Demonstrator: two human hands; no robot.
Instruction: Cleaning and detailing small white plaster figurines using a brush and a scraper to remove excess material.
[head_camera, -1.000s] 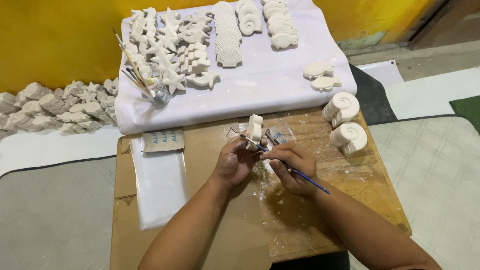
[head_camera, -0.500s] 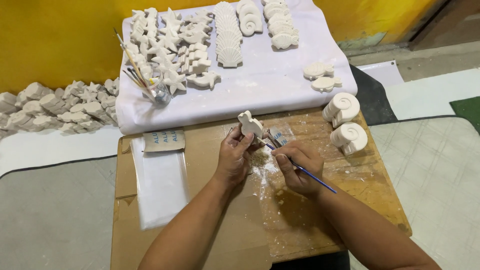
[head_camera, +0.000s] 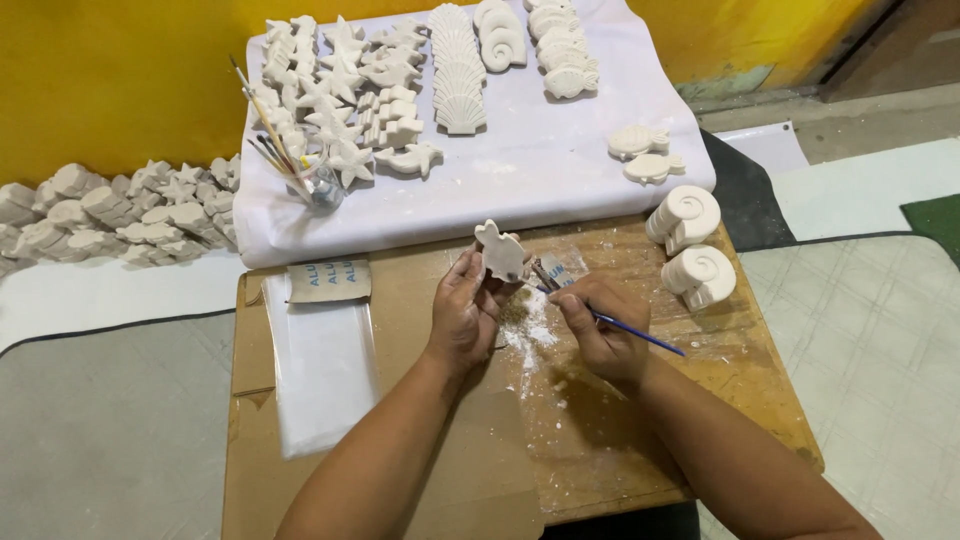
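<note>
Over the board (head_camera: 330, 500), the left hand (head_camera: 462, 318) pinches a white figure (head_camera: 499, 251) upright; the right hand (head_camera: 600, 330) pinches a brush (head_camera: 640, 335), its tip hidden.

My left hand (head_camera: 462, 315) covers the lower part of the white plaster figure (head_camera: 499, 250). Brush (head_camera: 610, 322) tip lost behind it (bristles too small to tell). My right hand (head_camera: 600, 330) hides the handle's middle. Both forearms cut off by the bottom edge.

white sheet (head_camera: 540, 170) | plaster shapes (head_camera: 400, 90) | brush jar (head_camera: 322, 188) | two spiral stacks (head_camera: 690, 245)
</note>
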